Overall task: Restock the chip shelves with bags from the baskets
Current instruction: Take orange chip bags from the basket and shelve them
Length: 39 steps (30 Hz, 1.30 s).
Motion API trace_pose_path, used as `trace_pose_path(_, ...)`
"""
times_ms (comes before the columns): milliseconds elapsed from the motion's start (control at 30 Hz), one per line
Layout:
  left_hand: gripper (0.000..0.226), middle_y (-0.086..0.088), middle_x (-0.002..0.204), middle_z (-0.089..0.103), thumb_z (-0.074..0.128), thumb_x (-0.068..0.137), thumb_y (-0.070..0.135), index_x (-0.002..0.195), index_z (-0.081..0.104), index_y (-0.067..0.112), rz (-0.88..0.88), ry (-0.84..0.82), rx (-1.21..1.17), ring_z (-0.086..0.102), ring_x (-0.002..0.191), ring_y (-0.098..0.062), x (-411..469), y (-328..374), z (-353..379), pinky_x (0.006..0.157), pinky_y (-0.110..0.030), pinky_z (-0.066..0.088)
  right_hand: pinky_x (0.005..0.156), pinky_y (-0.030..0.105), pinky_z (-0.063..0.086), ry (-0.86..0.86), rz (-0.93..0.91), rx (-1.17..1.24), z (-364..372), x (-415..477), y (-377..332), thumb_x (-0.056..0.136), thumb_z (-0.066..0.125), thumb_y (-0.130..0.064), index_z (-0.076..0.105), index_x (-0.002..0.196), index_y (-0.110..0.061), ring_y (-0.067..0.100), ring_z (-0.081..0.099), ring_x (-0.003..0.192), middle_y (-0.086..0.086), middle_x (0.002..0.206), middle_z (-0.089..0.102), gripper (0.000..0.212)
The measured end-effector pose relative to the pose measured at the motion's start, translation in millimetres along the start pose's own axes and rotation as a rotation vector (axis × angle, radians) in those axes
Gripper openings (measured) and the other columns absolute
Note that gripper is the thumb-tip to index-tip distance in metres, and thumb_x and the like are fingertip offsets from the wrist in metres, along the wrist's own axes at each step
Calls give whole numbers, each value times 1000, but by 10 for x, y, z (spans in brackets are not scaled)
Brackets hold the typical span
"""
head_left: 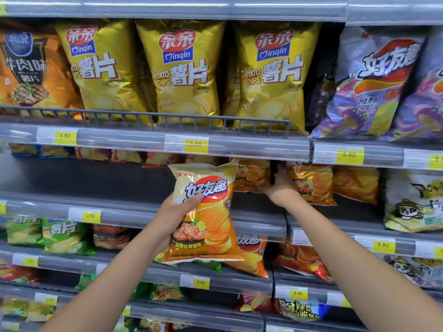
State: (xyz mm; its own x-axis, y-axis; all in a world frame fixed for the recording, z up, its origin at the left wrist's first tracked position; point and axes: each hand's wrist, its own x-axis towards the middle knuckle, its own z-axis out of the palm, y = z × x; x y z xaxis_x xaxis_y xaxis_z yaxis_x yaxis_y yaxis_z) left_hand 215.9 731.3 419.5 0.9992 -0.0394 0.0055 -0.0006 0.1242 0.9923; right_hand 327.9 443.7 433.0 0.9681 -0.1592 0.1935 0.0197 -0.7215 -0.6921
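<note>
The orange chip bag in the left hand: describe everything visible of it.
The orange chip bag is a glossy, puffed, sealed film pack, pale yellow at its crimped top and orange below, with a red oval logo and a picture of ridged chips and grilled meat. It is held upright, slightly tilted, in the air before the shelves, resting on nothing. The left hand grips its left edge, thumb across the front.

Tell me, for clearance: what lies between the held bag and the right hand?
Head view: an orange shelved bag, between held bag and right hand.
</note>
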Motion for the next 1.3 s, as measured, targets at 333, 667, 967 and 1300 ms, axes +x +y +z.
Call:
trace_pose_path(333,43,-15,102,80,82,86,38,119,72,13,-97,-63,-40,78,93,-35,322,140,743,91,-52,61,54,19,40,-552,109,462,-586,-775,-95,94,63,-55,63,128,-18,8,49,58,7,122,71,50)
trace_pose_path(667,50,-16,103,80,83,85,41,123,70,11,-155,-106,-42,78,93,-36,384,154,978,90,-54,61,47,19,36,-644,113,376,-671,-925,4,87,78,-45,54,122,-32,7,47,54,-6,79,70,45)
trace_pose_path(967,54,-18,110,78,78,85,44,123,68,8,-201,-195,-40,76,102,-36,365,265,876,96,-53,59,44,18,30,-531,93,425,-579,-780,-3,90,76,-40,61,127,-22,5,38,45,-10,53,49,44)
trace_pose_path(1300,58,5,124,73,84,84,47,133,64,24,13,-184,612,70,108,-11,615,193,597,91,-30,57,46,21,31,-320,94,478,-405,-470,79,87,78,-46,54,140,-24,6,39,49,-9,57,48,62)
